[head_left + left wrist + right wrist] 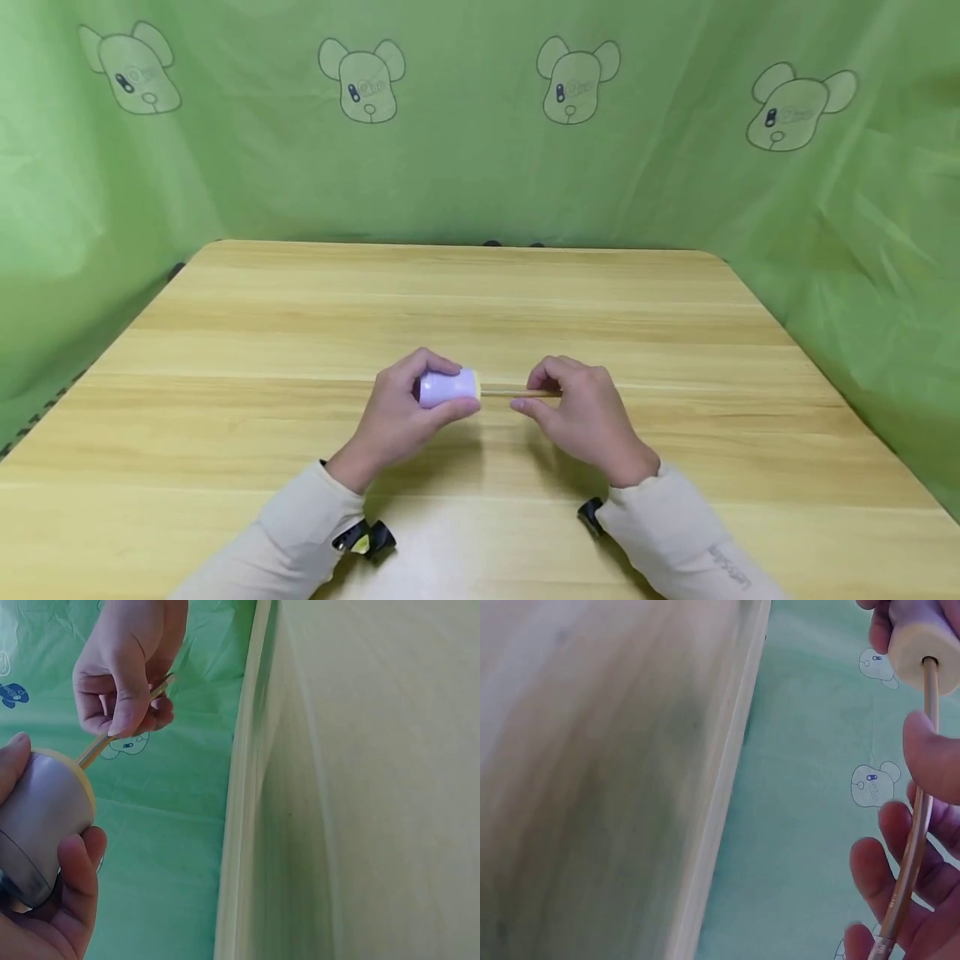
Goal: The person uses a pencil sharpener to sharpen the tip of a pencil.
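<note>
Pale sleeves (288, 525) up front, left hand (397, 412) gripping a lilac cylinder (447, 388) sideways over the table (480, 300), right hand (591, 412) pinching a thin rod (502, 392). It's already poking into the cream end (909, 658), plenty left outside; can't tell how deep.

Place: curtained-off work spot, wider room unclear | green bear-print sheeting (465, 183) round wood-grain table (480, 308)
</note>
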The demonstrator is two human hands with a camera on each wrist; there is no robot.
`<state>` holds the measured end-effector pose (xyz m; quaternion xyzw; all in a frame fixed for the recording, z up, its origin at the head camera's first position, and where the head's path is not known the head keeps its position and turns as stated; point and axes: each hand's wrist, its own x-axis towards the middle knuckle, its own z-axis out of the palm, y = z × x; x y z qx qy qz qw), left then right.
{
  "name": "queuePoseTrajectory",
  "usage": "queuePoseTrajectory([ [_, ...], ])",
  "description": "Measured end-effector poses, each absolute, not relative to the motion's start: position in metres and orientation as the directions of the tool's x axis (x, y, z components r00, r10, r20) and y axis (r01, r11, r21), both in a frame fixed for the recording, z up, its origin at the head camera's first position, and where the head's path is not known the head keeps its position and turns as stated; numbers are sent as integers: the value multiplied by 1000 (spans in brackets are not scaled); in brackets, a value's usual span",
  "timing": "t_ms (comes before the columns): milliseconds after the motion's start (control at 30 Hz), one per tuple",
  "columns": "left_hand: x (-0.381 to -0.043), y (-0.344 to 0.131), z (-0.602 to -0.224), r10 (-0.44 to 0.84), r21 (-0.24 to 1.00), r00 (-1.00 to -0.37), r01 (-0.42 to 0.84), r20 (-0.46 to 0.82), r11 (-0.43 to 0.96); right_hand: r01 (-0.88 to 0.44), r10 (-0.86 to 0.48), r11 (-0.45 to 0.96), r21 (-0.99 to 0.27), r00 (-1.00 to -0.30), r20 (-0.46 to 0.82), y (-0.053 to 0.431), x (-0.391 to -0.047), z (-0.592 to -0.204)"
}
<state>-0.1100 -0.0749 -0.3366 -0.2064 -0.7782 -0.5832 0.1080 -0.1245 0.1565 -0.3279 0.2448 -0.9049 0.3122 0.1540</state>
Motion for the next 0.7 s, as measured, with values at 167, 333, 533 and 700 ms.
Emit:
queuePoseTrajectory([
  [167, -110, -76, -337, 164, 890, -917, 393, 363, 230, -616, -352, 643, -455, -765, 539, 155, -125, -332],
  [333, -110, -78, -335, 144, 927, -946, 314, 289, 207, -700, -356, 618, -358, -655, 667, 154, -126, -334],
  [533, -110, -79, -334, 153, 948, -960, 262, 236, 183, -712, -360, 608, -352, -642, 677, 153, -125, -335],
  [700, -111, -81, -334, 175, 941, -955, 274, 242, 199, -680, -381, 581, -448, -713, 589, 155, -124, -332],
])
